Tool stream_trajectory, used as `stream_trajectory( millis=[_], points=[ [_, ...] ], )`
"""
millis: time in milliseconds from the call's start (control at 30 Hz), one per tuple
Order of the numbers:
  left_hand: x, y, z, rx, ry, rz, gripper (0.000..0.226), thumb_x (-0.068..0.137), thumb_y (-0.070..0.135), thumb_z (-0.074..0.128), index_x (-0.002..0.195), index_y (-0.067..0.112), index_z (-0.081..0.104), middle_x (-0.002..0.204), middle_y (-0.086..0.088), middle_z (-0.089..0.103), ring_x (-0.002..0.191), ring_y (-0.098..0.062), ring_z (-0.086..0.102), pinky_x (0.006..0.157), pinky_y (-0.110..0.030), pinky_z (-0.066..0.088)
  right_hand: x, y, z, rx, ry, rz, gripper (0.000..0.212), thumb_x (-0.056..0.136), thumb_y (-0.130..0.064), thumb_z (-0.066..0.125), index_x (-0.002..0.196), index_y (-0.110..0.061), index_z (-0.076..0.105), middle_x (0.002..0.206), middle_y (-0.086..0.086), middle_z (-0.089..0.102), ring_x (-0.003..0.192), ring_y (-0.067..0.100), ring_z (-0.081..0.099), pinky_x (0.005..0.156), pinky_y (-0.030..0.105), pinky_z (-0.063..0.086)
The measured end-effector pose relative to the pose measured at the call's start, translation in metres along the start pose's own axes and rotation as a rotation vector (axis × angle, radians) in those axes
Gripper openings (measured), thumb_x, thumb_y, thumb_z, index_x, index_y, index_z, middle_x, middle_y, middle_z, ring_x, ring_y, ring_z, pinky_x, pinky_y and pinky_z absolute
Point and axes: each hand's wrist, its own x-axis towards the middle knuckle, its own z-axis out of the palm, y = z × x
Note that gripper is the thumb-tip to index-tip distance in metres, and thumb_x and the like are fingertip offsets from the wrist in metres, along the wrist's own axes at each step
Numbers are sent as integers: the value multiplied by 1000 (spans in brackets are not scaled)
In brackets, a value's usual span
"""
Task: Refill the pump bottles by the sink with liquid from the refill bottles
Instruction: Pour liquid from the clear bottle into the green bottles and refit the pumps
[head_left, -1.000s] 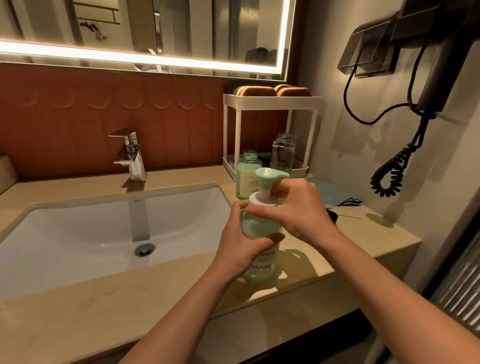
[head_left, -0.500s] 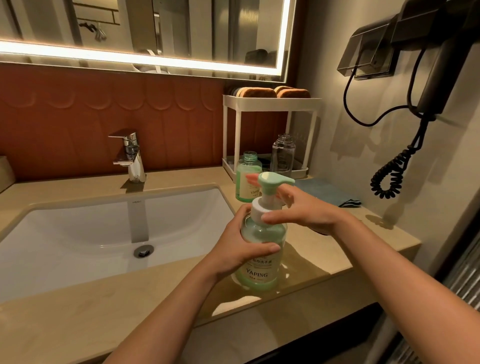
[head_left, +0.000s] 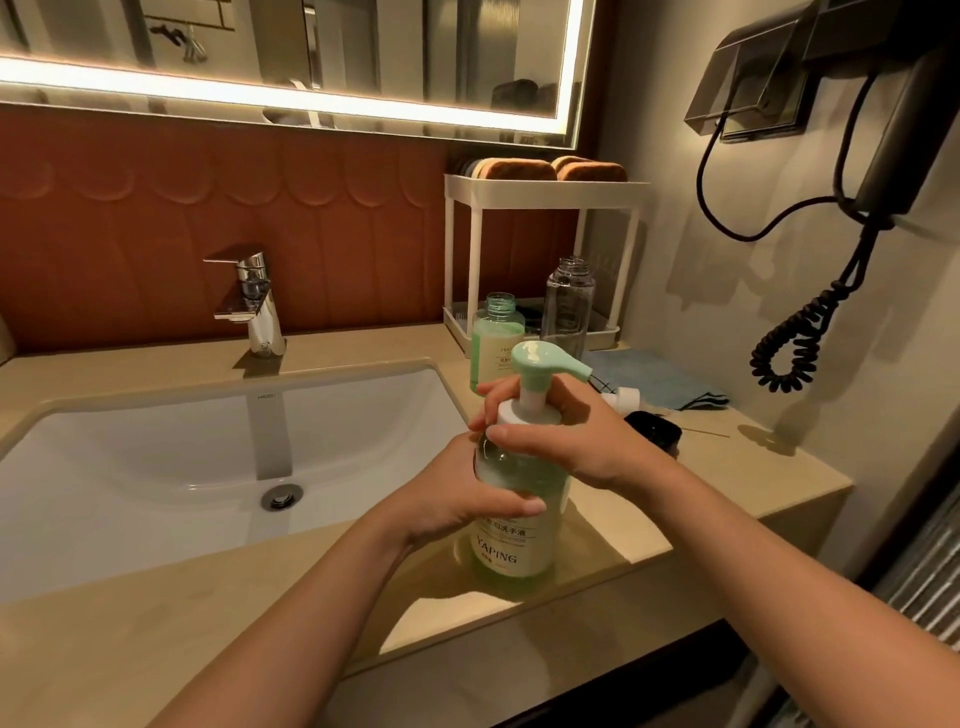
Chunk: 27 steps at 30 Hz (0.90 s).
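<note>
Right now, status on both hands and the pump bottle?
Left hand grips pump bottle body. Right hand grips its white collar, pump head seated. Green refill bottle and clear bottle stand uncapped behind, clear of both hands.

A: Where does the pump bottle (head_left: 514, 525) stand?
B: On the counter (head_left: 130, 623), right of the sink (head_left: 156, 467), near the front edge. The left hand (head_left: 457, 499) holds it lower, the right hand (head_left: 566, 436) higher.
A: And behind it?
B: A refill bottle (head_left: 496, 343) and a second bottle (head_left: 569, 306) at its right, both before the rack (head_left: 545, 187). A cloth (head_left: 660, 379) lies right of them. The faucet (head_left: 254, 306) stands behind the sink.
</note>
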Motion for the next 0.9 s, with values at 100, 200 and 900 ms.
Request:
stream_trajectory(
  millis=[100, 200, 900],
  points=[
    [0, -1, 2, 17, 36, 5, 64, 72, 3, 75, 124, 24, 46, 112, 6, 62, 103, -2, 60, 84, -16, 50, -5, -2, 12, -58, 182, 2, 17, 74, -22, 75, 87, -24, 63, 108, 5, 62, 102, 13, 58, 91, 32, 47],
    [-2, -1, 6, 44, 103, 24, 67, 69, 5, 75, 128, 18, 45, 113, 1, 62, 105, -9, 60, 93, -28, 49, -8, -3, 24, -145, 350, -6, 15, 73, -28, 74, 84, -26, 63, 109, 7, 60, 111, 21, 52, 102, 47, 39],
    [-2, -2, -4, 13, 407, 71, 61, 53, 43, 82, 106, 41, 52, 102, 13, 64, 88, -1, 63, 67, -16, 49, -4, 9, -19, -160, 132, 104, 43, 88, -47, 45, 123, -23, 50, 122, -9, 55, 113, 1, 50, 83, 12, 40]
  ],
)
